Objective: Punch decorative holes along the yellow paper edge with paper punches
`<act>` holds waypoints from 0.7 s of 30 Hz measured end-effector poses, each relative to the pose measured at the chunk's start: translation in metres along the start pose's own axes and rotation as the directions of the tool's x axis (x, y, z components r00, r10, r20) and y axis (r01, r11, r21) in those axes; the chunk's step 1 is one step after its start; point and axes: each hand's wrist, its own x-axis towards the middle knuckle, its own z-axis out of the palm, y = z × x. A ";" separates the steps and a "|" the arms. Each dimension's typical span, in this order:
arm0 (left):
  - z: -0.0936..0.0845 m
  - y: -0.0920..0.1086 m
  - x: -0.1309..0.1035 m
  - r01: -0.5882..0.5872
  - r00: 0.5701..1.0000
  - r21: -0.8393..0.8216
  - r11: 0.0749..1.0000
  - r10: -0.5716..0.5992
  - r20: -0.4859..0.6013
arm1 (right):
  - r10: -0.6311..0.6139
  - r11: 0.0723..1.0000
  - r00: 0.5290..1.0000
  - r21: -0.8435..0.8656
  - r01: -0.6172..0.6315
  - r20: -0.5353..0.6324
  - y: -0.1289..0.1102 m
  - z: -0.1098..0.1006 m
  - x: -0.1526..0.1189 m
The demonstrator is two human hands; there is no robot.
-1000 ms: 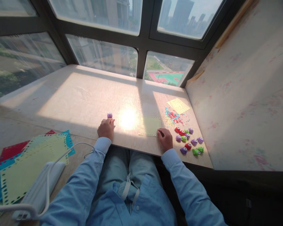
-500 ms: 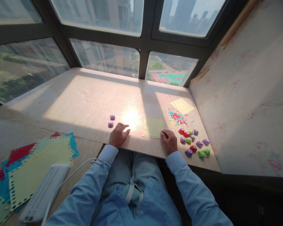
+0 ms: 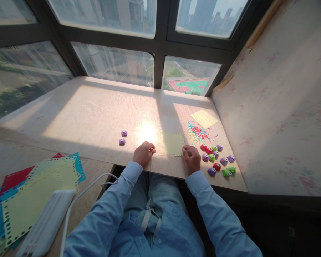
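A pale yellow sheet of paper with small holes along its edges lies flat near the table's front edge. My right hand is closed at its right edge, thumb and fingers pinching the border. My left hand is just off the sheet's left edge, fingers curled together, with nothing visible in them. Two small purple craft punches with white eye-like tops stand further left. Several red, green and purple craft punches are grouped to the right of my right hand.
Coloured paper bits lie scattered beside a yellow paper piece at the back right. Hole-edged coloured sheets overlap at the left, under a white power strip with its cable. Windows and a papered wall border the table.
My left hand has moved right, from beside the two purple punches to the sheet's left edge, and its spread fingers have closed. My right hand stays at the sheet's right edge.
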 end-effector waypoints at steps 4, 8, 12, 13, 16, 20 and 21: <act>-0.002 0.005 0.001 -0.035 0.999 0.103 0.994 0.031 0.036 | 0.095 0.995 0.994 0.029 -0.094 -0.050 0.001 -0.002 -0.001; -0.001 0.009 0.001 -0.059 0.997 0.144 0.988 0.051 0.058 | 0.117 0.992 0.992 0.042 -0.115 -0.049 0.000 -0.002 -0.002; 0.002 0.010 0.005 -0.032 0.999 0.048 0.998 0.032 -0.003 | 0.145 0.988 0.988 0.063 -0.141 -0.051 0.000 -0.002 -0.002; 0.004 0.010 0.007 -0.031 0.999 0.008 0.999 0.031 -0.017 | 0.149 0.987 0.988 0.066 -0.145 -0.051 0.000 -0.002 -0.002; 0.007 0.011 0.012 -0.032 0.998 -0.160 0.987 0.023 -0.060 | 0.155 0.986 0.986 0.069 -0.151 -0.055 0.000 -0.002 -0.001; 0.009 0.017 0.018 0.001 0.989 -0.438 0.899 -0.067 -0.134 | 0.159 0.986 0.985 0.069 -0.155 -0.062 0.000 0.000 -0.002; 0.009 0.020 0.020 -0.003 0.986 -0.486 0.874 -0.078 -0.146 | 0.154 0.986 0.986 0.066 -0.150 -0.063 -0.001 0.000 -0.002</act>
